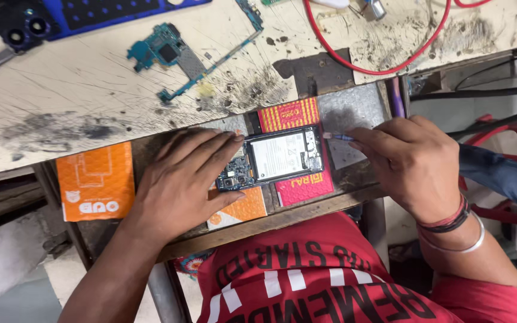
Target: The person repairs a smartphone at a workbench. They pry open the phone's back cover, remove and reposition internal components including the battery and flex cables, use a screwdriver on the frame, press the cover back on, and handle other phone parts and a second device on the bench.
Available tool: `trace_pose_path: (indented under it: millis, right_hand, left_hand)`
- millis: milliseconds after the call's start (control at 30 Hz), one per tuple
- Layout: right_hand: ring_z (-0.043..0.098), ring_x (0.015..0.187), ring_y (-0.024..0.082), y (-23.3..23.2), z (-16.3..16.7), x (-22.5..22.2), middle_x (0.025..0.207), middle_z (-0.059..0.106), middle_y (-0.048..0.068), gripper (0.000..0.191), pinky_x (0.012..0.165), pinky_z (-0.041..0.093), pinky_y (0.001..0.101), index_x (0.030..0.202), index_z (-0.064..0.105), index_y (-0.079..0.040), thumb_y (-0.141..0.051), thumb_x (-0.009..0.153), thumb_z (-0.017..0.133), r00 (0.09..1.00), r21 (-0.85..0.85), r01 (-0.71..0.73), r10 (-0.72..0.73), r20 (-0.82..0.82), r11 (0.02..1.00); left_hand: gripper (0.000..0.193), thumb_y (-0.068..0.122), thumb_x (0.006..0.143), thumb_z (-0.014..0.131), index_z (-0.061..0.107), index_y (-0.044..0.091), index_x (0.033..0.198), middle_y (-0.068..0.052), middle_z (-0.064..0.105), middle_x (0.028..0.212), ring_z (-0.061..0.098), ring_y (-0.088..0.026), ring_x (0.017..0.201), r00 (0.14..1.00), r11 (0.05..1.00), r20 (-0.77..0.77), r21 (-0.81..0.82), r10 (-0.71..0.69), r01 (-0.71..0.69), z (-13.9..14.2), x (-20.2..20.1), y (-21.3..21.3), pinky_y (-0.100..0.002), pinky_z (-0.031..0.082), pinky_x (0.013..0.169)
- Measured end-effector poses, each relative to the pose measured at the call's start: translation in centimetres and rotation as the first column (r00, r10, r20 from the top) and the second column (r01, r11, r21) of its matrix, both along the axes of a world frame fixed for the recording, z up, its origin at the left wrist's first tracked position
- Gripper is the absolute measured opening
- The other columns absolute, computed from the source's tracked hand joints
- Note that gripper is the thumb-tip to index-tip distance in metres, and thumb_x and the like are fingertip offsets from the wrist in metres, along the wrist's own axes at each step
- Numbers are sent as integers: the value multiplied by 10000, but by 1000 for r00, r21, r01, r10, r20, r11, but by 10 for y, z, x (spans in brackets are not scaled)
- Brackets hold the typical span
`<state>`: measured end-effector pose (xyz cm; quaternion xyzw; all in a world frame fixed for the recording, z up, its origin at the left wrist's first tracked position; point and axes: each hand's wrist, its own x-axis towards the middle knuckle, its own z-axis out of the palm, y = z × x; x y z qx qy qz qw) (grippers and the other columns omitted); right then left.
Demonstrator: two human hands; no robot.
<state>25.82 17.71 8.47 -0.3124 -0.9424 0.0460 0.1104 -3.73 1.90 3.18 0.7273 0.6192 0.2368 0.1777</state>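
An opened phone (pixel 279 157) with its white battery and blue circuit board exposed lies on a red patterned packet (pixel 297 116) at the bench's front edge. My left hand (pixel 184 179) lies flat over the phone's left end, fingers spread and pressing on it. My right hand (pixel 408 158) pinches a thin tool with a pale tip (pixel 336 136). The tip touches the phone's upper right corner.
An orange packet (pixel 96 182) lies left of my left hand. On the scratched bench top (pixel 79 90) lie a loose blue circuit board (pixel 172 54), a blue phone case (pixel 61 18) and a red cable (pixel 354 57). A purple pen (pixel 395 98) lies by the right hand.
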Motion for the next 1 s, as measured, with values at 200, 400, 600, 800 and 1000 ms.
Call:
trace_pose_path:
  millis: [200, 400, 600, 800, 1000]
  right_hand:
    - [607, 763, 240, 1, 4, -7, 839, 658, 16, 216, 666, 490, 380, 1077, 811, -178, -148, 866, 842, 999, 22, -31, 31, 8, 999]
    - [606, 738, 242, 4, 6, -16, 771, 616, 17, 260, 620, 482, 383, 1075, 809, -180, -107, 825, 827, 997, 5, -67, 67, 32, 998]
    - [589, 743, 241, 4, 16, -23, 807, 618, 17, 357, 642, 499, 386, 1101, 795, -176, -49, 770, 758, 985, 25, -109, 105, 133, 994]
    - [573, 776, 233, 9, 29, -43, 821, 557, 32, 378, 637, 503, 348, 1089, 764, -110, -101, 724, 668, 895, 59, -390, 364, 259, 919]
    - [620, 731, 209, 10, 25, -62, 855, 602, 59, 183, 553, 526, 320, 901, 669, -100, -184, 744, 626, 729, 119, -541, 393, 560, 833]
  left_hand:
    - [790, 368, 692, 868, 607, 42, 1362, -126, 650, 1342, 555, -293, 1293, 1000, 1000, 13, -3, 2, -2, 2, -1, 2, -461, 449, 1069]
    - [795, 375, 688, 866, 609, 52, 1366, -120, 653, 1339, 558, -287, 1289, 1000, 1000, 12, -1, 0, 0, 5, 1, 3, -457, 450, 1071]
    - [787, 382, 699, 859, 608, 61, 1372, -113, 649, 1343, 551, -285, 1289, 1000, 1000, 14, -2, 5, -5, 2, 1, 2, -450, 448, 1067]
    - [797, 436, 715, 850, 599, 75, 1379, -112, 633, 1348, 536, -286, 1288, 1000, 999, -23, -42, 13, -14, -8, 2, 0, -478, 424, 1049]
    - [830, 434, 691, 857, 584, 76, 1388, -108, 613, 1381, 518, -279, 1302, 1000, 998, 15, -58, 18, -17, -17, 4, 4, -463, 422, 1044]
